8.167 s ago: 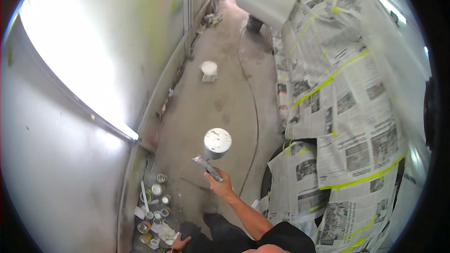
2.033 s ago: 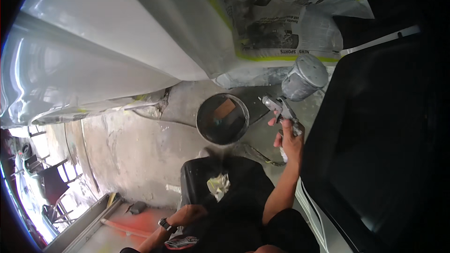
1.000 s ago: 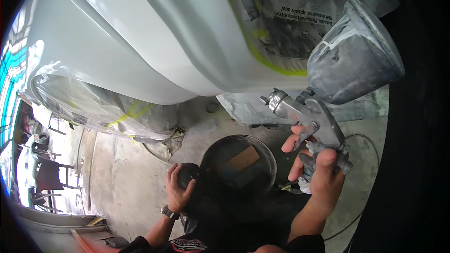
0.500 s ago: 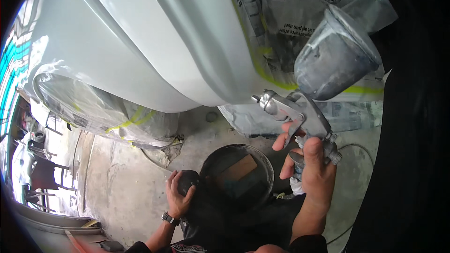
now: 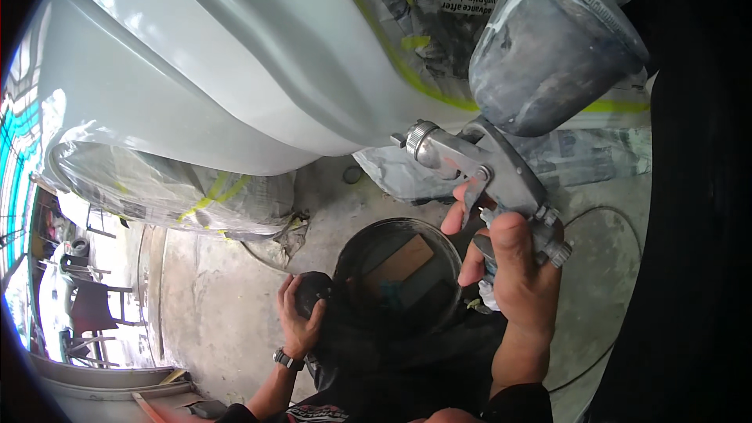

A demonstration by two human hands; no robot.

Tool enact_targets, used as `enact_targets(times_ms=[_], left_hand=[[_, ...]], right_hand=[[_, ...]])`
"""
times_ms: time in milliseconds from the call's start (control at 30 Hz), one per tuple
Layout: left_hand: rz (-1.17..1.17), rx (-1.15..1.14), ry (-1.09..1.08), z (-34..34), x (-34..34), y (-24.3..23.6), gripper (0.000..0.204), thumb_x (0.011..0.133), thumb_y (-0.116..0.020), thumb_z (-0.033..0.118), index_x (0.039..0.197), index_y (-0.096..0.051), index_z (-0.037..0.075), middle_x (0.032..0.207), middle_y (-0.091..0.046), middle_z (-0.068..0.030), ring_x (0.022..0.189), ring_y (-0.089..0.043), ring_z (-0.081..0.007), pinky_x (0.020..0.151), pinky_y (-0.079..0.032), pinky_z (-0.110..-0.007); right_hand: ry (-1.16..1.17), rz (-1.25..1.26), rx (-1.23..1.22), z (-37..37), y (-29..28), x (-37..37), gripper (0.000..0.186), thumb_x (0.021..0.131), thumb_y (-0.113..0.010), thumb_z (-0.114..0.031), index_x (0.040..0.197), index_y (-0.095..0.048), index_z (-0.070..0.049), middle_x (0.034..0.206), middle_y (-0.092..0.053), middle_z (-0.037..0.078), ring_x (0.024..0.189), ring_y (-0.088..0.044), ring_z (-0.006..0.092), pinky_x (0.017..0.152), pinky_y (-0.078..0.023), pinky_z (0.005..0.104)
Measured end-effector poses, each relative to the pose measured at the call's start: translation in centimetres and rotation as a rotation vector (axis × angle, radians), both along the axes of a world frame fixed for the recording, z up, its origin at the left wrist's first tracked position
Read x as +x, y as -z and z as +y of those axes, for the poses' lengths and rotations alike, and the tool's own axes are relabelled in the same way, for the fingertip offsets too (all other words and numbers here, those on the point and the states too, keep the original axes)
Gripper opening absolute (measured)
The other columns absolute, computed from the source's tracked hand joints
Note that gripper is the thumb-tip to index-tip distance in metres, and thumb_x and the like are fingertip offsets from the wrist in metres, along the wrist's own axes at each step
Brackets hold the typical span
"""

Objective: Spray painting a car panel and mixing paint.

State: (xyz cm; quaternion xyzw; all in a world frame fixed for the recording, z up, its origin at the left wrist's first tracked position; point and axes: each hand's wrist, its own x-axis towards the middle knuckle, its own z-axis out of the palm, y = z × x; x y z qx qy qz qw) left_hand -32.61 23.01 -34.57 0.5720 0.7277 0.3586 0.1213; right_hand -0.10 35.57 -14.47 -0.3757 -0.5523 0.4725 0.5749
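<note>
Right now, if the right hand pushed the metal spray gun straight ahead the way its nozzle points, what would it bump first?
Probably the glossy grey-white car body panel: the right hand aims the silver spray gun with its grey paint cup toward it. Depth is hard to judge.

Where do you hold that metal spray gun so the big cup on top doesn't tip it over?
Probably by the handle under the spray gun, coming from below and behind, as the right hand does. The paint cup sits heavy on top and the nozzle points left, so a fist round the handle leaves a finger for the trigger.
</note>
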Motion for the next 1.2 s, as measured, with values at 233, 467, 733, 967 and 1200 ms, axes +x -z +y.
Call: enact_targets(times_ms=[233, 467, 733, 967, 1200], left_hand=[[0.015, -0.008, 0.000, 0.3, 0.4, 0.1, 0.067, 0.079, -0.079, 0.022, 0.137, -0.052, 0.003, 0.141, -0.047, -0.0248, 0.132, -0.046, -0.0411, 0.110, -0.038, -0.049], [0.020, -0.011, 0.002, 0.2, 0.3, -0.6, 0.064, 0.081, -0.076, 0.019, 0.138, -0.051, 0.003, 0.143, -0.046, -0.0225, 0.133, -0.045, -0.0388, 0.112, -0.036, -0.047], [0.021, 0.007, -0.027, -0.1, 0.0, 0.0, 0.067, 0.078, -0.080, 0.025, 0.137, -0.053, 0.005, 0.142, -0.047, -0.0245, 0.131, -0.047, -0.0417, 0.110, -0.038, -0.051], [0.023, 0.000, -0.028, 0.0, 0.1, -0.1, 0.067, 0.078, -0.079, 0.025, 0.136, -0.053, 0.005, 0.142, -0.048, -0.0245, 0.132, -0.046, -0.0422, 0.111, -0.037, -0.051], [0.030, 0.001, -0.028, 0.0, 0.0, -0.1, 0.067, 0.078, -0.079, 0.025, 0.136, -0.053, 0.005, 0.142, -0.048, -0.0243, 0.131, -0.047, -0.0423, 0.110, -0.038, -0.051]], right_hand=[[0.044, -0.068, -0.050, 0.8, 0.3, 0.7, 0.058, 0.102, -0.052, -0.050, 0.116, -0.062, 0.005, 0.089, -0.067, 0.015, 0.045, -0.050, 0.0137, 0.043, -0.040, 0.0252], [0.008, -0.011, -0.080, 1.0, -0.3, -0.2, 0.046, 0.101, -0.057, -0.044, 0.102, -0.067, 0.001, 0.081, -0.067, 0.007, 0.046, -0.051, 0.0109, 0.045, -0.040, 0.0251], [0.107, 0.023, -0.171, 1.0, -0.6, -0.1, 0.039, 0.101, -0.061, -0.040, 0.096, -0.068, -0.002, 0.081, -0.068, 0.003, 0.046, -0.053, 0.0096, 0.045, -0.041, 0.0240], [0.228, -0.014, -0.216, 1.0, -0.7, 0.3, 0.040, 0.102, -0.058, -0.041, 0.100, -0.066, -0.002, 0.085, -0.069, 0.005, 0.047, -0.054, 0.0105, 0.044, -0.045, 0.0246], [0.068, 0.030, -0.131, 0.3, -0.6, -0.5, 0.038, 0.102, -0.057, -0.039, 0.105, -0.067, -0.003, 0.084, -0.069, 0.004, 0.048, -0.054, 0.0082, 0.046, -0.042, 0.0225]])
